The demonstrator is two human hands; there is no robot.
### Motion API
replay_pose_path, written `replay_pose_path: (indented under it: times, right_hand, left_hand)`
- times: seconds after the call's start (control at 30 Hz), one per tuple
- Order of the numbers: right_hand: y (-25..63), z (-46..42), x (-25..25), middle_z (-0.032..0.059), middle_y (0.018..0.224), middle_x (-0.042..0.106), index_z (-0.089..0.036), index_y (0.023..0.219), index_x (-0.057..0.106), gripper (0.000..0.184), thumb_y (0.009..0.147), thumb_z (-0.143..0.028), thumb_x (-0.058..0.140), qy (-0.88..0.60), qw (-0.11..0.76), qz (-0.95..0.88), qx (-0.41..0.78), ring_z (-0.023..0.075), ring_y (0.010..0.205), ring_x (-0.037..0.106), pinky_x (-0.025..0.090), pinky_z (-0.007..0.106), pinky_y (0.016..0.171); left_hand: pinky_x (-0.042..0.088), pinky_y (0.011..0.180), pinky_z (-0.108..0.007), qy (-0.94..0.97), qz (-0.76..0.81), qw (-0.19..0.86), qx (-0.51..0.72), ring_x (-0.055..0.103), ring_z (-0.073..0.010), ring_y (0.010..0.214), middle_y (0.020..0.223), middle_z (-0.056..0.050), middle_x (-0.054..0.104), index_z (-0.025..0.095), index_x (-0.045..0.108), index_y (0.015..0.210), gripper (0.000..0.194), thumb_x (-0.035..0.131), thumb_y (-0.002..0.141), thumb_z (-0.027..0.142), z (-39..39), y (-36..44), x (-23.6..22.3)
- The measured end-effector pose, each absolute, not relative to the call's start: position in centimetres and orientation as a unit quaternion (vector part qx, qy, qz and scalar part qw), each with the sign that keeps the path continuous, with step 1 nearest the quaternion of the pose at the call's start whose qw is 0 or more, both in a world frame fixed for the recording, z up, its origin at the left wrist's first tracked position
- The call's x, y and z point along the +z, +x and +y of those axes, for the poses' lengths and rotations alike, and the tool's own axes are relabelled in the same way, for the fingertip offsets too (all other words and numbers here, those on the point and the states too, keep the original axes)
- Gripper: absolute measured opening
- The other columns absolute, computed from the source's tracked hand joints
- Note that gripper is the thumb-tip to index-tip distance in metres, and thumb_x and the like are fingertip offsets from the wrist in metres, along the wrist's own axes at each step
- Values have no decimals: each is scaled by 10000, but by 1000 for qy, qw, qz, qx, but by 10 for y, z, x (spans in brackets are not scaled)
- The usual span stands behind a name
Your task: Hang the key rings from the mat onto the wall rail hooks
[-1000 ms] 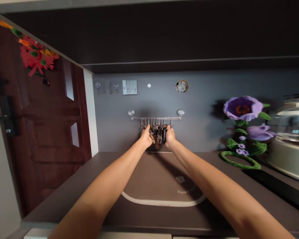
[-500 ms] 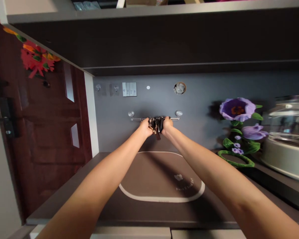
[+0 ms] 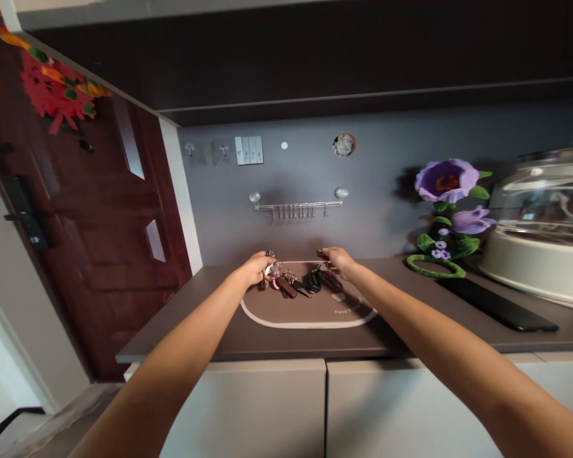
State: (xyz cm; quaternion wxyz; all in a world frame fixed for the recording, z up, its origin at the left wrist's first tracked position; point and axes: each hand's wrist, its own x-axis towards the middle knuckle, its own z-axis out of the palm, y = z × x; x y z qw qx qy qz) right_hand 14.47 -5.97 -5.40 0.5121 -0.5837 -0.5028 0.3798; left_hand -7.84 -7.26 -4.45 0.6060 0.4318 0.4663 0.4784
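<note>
Over the left end of a brown oval mat with a pale border, my left hand is closed on keys, some of them metal and small. Several more keys with fobs lie in a loose row across the mat, a brown tag and a pink ring among them. Dark looped keychains lie at the right of the row. Beside them my right hand is closed, fingers pinched on a dark keychain that is only partly visible. Above both hands, a clear rail with several small hooks hangs on the wall.
A purple flower ornament, a black phone-like slab and a cream appliance with a clear cover stand or lie to the right. A dark shelf overhangs the counter. Two wall hooks and a dark red door are at left.
Both hands have come down from the rail to the mat and moved apart. The keys bunched between them at the rail now lie spread on the mat, and the rail's hooks show bare.
</note>
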Motion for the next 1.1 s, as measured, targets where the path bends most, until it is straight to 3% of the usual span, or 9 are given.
replay_pose_path:
  times: [0.1, 0.33, 0.43, 0.53, 0.63, 0.73, 0.9, 1.1]
  right_hand:
    - [161, -70, -48, 42, 731, 622, -151, 764, 599, 118, 686, -135, 511, -601, 483, -558, 305, 100, 530, 501, 410, 235, 547]
    - [160, -97, -33, 36, 665, 650, -188, 596, 650, 81, 604, -115, 615, -543, 308, -773, 108, 160, 639, 547, 390, 271, 663]
    - [143, -118, -10, 17, 677, 647, -190, 657, 660, 88, 576, -163, 679, -454, 248, -836, 182, 142, 636, 538, 390, 250, 648]
    - [123, -142, 9, 32, 613, 617, -152, 676, 630, 281, 660, -432, 629, -374, 171, -828, 381, 125, 562, 516, 393, 239, 564]
    - [110, -157, 7, 12, 416, 459, -161, 483, 479, 615, 735, -689, 290, -351, 250, -742, 513, 92, 420, 413, 359, 230, 462]
    - [106, -160, -17, -30, 333, 249, -200, 393, 273, 664, 698, -745, 46, -339, 340, -660, 578, 69, 328, 248, 256, 217, 367]
    - [108, -161, -60, -48, 336, 146, -206, 377, 158, 657, 637, -780, -29, -293, 369, -604, 642, 60, 313, 157, 181, 205, 341]
    - [108, -163, -68, -51, 335, 131, -203, 380, 151, 663, 609, -793, -46, -298, 394, -593, 636, 59, 305, 154, 173, 197, 335]
  left_hand:
    - [416, 377, -199, 517, 461, 570, 441, 514, -102, 372, 540, 19, 534, 161, 552, 793, 245, 548, 648, -36, -79, -95, -52]
    - [399, 453, -174, 674, 396, 490, 385, 558, -104, 492, 614, -18, 628, 149, 617, 625, 180, 683, 514, 24, -105, -113, -35]
    - [406, 523, -175, 736, 353, 429, 387, 561, -103, 566, 643, -22, 627, 149, 606, 592, 167, 740, 499, 116, -120, -116, -14]
    - [392, 510, -191, 730, 306, 487, 370, 484, -77, 473, 508, -8, 539, 135, 546, 531, 242, 718, 595, 294, -134, -115, 1]
    - [365, 451, -216, 643, 260, 617, 372, 368, -59, 365, 368, 28, 347, 158, 369, 408, 509, 533, 695, 545, -144, -112, -3]
    - [268, 358, -211, 548, 236, 692, 406, 268, -50, 302, 323, 40, 217, 180, 245, 375, 617, 322, 685, 708, -149, -108, -26]
    - [194, 311, -207, 450, 249, 744, 427, 213, -47, 265, 304, 42, 171, 193, 187, 373, 639, 260, 634, 771, -151, -106, -68]
    - [176, 306, -205, 426, 257, 744, 446, 213, -47, 258, 299, 42, 180, 195, 185, 380, 635, 285, 626, 772, -151, -108, -76]
